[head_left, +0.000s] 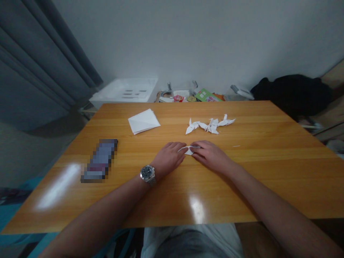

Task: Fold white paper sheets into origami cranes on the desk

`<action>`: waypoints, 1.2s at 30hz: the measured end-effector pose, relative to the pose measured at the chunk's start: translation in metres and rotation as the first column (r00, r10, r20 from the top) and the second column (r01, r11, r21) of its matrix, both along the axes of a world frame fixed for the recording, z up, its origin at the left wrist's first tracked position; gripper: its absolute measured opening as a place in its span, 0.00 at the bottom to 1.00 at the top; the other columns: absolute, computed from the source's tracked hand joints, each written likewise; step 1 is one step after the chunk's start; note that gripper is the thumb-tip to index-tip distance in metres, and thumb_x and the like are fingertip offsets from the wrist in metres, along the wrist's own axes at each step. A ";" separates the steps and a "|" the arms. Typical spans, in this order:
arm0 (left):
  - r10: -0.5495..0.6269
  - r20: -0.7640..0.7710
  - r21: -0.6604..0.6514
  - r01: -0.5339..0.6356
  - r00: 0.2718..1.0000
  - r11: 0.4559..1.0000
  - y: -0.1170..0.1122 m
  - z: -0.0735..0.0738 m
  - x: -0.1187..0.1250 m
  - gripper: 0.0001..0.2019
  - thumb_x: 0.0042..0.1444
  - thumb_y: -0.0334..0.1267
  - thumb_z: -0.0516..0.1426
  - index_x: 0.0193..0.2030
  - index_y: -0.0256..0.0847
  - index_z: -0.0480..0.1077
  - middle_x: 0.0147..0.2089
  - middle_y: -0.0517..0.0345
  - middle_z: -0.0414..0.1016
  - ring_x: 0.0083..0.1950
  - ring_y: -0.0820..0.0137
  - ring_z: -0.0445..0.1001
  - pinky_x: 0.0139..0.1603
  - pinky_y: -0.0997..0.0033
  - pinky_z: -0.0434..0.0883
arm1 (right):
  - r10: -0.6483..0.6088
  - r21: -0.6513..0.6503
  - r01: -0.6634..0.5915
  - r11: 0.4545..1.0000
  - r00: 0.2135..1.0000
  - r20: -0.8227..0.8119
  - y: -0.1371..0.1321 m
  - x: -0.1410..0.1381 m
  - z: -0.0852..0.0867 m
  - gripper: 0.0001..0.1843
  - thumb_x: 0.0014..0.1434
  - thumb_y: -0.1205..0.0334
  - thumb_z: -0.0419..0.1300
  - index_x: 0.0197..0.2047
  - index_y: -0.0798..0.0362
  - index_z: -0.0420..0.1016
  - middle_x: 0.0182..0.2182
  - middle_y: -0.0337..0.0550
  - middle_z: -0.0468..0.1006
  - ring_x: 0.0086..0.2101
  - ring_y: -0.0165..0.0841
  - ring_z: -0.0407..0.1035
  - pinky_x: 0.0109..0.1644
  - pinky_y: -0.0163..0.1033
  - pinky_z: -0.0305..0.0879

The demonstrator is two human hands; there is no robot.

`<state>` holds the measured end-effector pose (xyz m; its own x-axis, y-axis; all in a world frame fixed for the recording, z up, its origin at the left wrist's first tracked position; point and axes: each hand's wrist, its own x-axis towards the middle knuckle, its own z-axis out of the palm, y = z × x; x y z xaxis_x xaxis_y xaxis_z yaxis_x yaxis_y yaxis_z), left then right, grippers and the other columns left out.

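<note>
A small piece of folded white paper (189, 151) lies between my hands, low over the middle of the table. My left hand (169, 156), with a metal watch (147, 173) on its wrist, pinches the paper's left side. On the right side, the fingers of my right hand (209, 154) close on it too. Fingers cover much of the paper, so its full shape is hidden. Just beyond my hands stand several folded paper cranes (212, 126) in a cluster. Farther left rests a stack of white paper sheets (144, 122).
A pixelated phone (100, 160) lies on the left of the wooden table (129, 208). A thin white strip (236, 146) is right of my hands. Behind the table are a white tray (134, 89), a green packet (206, 95) and a black cloth (292, 93).
</note>
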<state>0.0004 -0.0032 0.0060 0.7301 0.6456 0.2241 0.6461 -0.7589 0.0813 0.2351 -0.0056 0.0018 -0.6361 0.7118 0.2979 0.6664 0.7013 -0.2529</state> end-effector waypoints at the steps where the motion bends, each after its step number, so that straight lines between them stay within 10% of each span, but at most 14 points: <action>1: -0.006 0.004 -0.002 0.006 1.000 1.000 0.000 0.000 0.001 0.16 0.69 0.38 0.50 0.60 0.39 0.68 0.59 0.49 0.71 0.57 0.61 0.70 0.60 0.59 0.66 | 0.002 -0.003 -0.002 1.000 1.000 -0.010 0.000 -0.001 0.001 0.11 0.67 0.63 0.58 0.48 0.54 0.80 0.48 0.55 0.78 0.48 0.44 0.71 0.53 0.53 0.70; 36: 0.124 0.247 -0.166 -0.084 0.961 0.983 0.005 -0.005 0.009 0.09 0.67 0.40 0.54 0.42 0.42 0.75 0.46 0.55 0.77 0.46 0.65 0.74 0.48 0.65 0.70 | 0.016 -0.157 -0.073 0.985 0.942 -0.334 0.009 0.000 -0.010 0.07 0.66 0.63 0.59 0.39 0.50 0.80 0.40 0.47 0.78 0.43 0.37 0.73 0.49 0.44 0.70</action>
<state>0.0093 0.0020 0.0010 0.5885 0.7556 0.2875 0.6629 -0.6546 0.3634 0.2348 0.0031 -0.0079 -0.5539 0.7420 0.3777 0.4945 0.6582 -0.5677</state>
